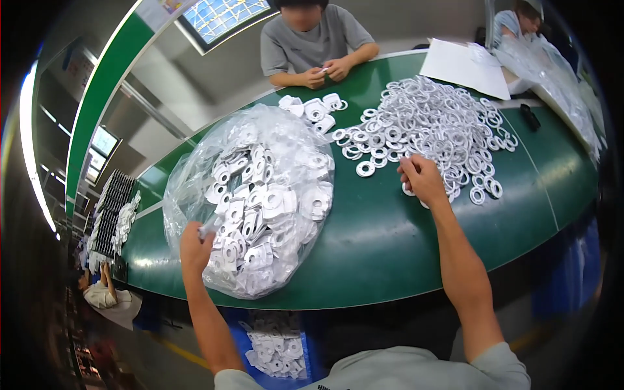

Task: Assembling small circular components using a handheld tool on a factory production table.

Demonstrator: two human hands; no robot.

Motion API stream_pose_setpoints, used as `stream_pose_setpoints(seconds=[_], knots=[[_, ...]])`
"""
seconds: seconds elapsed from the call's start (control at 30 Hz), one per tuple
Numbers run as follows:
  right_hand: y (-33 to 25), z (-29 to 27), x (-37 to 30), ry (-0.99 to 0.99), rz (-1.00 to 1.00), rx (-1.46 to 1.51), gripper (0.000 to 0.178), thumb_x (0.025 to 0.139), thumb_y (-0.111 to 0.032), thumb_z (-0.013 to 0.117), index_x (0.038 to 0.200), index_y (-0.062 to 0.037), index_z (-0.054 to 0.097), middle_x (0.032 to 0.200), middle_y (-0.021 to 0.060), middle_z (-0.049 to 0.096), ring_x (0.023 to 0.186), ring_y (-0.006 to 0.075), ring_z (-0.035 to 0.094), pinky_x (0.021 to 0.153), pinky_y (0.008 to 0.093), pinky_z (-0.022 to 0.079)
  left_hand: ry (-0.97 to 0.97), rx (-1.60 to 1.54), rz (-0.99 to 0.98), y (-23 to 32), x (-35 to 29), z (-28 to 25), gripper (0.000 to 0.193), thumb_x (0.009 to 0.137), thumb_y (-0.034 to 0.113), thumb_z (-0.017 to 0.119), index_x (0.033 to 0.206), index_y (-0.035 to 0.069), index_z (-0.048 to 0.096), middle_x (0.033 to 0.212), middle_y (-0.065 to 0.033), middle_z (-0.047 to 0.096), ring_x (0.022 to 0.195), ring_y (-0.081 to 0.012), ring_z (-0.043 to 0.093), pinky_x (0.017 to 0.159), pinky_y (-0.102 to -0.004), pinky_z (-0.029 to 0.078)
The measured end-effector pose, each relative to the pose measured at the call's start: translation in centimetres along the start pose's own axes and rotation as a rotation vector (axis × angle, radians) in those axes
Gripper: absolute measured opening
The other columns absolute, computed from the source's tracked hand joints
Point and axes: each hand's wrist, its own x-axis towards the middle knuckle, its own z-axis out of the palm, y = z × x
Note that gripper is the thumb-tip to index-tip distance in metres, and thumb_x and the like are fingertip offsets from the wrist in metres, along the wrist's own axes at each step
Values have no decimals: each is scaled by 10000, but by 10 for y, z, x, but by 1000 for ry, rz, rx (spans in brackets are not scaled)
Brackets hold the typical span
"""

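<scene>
A: While the left hand (194,250) pinches a white part (207,229) at the left side of the plastic bag (179,188), where is the right hand (422,180)?
B: Right of the bag, at the white rings (429,120), fingers curled; whether they grip one cannot be told.
A: Step and orientation?
B: Apparently pick-up; the next move probably calls for a secure grip on one ring. The part juts toward the bag's middle; its long axis is too blurred to confirm.

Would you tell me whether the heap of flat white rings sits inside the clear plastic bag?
No, the flat white rings lie heaped on the green tabletop, to the right of the clear plastic bag.
</scene>
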Motion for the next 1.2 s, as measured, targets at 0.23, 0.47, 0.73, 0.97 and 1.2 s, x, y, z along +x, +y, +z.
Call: stream_pose_setpoints(seconds=[0.23, 0.47, 0.73, 0.97, 1.2], knots=[[7, -24, 20, 321, -119, -149, 270, 940, -227, 571, 796, -5, 625, 618, 23, 574, 496, 68, 498, 465, 236, 382, -80, -1449, -20, 195, -37, 57, 460, 829, -29, 562, 1254, -19, 389, 1056, -221, 599, 772, -333, 694, 640, -348, 606], [6, -26, 10, 239, -336, -503, 194, 826, -189, 680, 899, -9, 692, 765, 104, 665, 667, 210, 619, 641, 313, 487, -423, -1760, -91, 281, -25, 173, 309, 834, -32, 561, 1109, -32, 420, 1089, -220, 595, 922, -344, 678, 723, -389, 608], [-2, 4, -9, 11, 133, -1184, 179, 672, -166, 772, 815, -72, 718, 763, 115, 683, 752, 287, 669, 682, 385, 528, -645, -1685, -121, 272, -22, 182, 597, 821, -72, 483, 1374, 50, 296, 1153, -249, 585, 957, -353, 667, 722, -386, 616], [-14, 7, -15, -124, -260, -616, 166, 730, -139, 738, 856, -38, 699, 812, 90, 626, 717, 210, 625, 647, 322, 492, -782, -1653, -72, 272, -22, 193, 654, 778, -104, 450, 1396, 49, 302, 1171, -220, 579, 973, -342, 663, 710, -386, 621], [-16, 38, -27, -224, -355, -524, 130, 776, -138, 687, 846, -32, 660, 823, 112, 591, 742, 246, 612, 675, 344, 486, -802, -1596, -59, 270, -23, 192, 681, 775, -96, 451, 1420, 49, 290, 1151, -202, 595, 916, -298, 682, 664, -342, 618]])
